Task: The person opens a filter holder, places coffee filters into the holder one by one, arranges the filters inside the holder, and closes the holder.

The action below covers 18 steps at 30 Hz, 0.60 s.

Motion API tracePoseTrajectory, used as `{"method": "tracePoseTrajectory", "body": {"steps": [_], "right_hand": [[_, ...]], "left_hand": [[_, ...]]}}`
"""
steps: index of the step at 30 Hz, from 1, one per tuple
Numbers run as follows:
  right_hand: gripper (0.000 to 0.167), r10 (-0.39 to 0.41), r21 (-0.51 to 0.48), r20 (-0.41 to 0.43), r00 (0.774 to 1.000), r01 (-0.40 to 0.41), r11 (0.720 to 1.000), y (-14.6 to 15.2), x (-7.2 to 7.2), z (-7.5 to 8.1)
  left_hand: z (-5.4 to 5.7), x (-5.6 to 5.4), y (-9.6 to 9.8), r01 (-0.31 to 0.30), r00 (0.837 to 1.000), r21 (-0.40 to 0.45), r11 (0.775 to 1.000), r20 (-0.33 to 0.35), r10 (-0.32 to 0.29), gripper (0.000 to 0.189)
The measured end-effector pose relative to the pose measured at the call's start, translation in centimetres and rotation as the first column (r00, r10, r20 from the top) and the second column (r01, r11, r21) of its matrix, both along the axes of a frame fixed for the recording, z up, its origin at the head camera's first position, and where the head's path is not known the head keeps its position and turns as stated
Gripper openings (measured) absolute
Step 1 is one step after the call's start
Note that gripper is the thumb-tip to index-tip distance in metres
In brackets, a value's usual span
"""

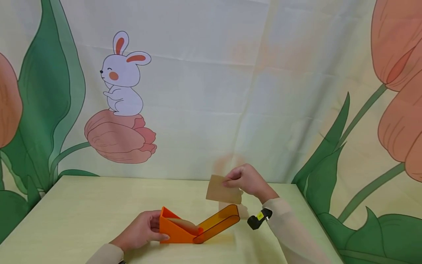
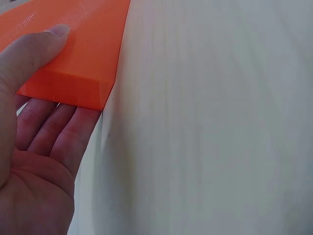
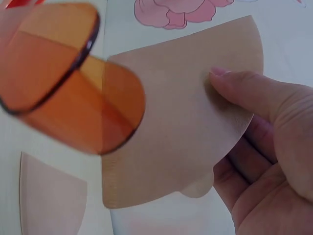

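My left hand (image 1: 145,229) grips the closed end of an orange wedge-shaped holder (image 1: 176,235) standing on the table. In the left wrist view, its thumb lies on one side of the holder (image 2: 93,54) and the fingers on the other. The holder's see-through amber lid (image 1: 217,223) is swung out to the right, and brown paper (image 1: 179,222) shows inside. Above the lid, my right hand (image 1: 247,179) pinches a brown cone-shaped coffee filter (image 3: 161,112) by its curved edge, with a small rounded tab sticking out below. Another coffee filter (image 3: 51,196) lies on the table, partly hidden.
The pale wooden table (image 1: 99,205) runs back to a hanging cloth (image 1: 197,91) printed with a rabbit and tulips. A small black and yellow device (image 1: 259,218) is strapped at the right wrist, close to the lid's free end.
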State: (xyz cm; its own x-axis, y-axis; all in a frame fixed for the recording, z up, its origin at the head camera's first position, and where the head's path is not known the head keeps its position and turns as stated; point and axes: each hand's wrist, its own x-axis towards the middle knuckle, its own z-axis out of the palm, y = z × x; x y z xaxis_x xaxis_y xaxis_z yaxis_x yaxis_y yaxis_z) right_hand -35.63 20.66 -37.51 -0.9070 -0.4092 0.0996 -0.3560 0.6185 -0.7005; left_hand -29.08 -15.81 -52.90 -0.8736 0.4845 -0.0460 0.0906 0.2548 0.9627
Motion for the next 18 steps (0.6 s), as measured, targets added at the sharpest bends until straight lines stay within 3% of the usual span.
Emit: {"method": "tracePoseTrajectory", "body": {"steps": [18], "right_hand": [[0.009, 0.101, -0.079, 0.006, 0.995, -0.100, 0.992, -2.8, 1.7, 1.3]], "left_hand": [[0.2, 0.0, 0.0, -0.006, 1.000, -0.013, 1.000, 0.000, 0.006, 0.057]]}}
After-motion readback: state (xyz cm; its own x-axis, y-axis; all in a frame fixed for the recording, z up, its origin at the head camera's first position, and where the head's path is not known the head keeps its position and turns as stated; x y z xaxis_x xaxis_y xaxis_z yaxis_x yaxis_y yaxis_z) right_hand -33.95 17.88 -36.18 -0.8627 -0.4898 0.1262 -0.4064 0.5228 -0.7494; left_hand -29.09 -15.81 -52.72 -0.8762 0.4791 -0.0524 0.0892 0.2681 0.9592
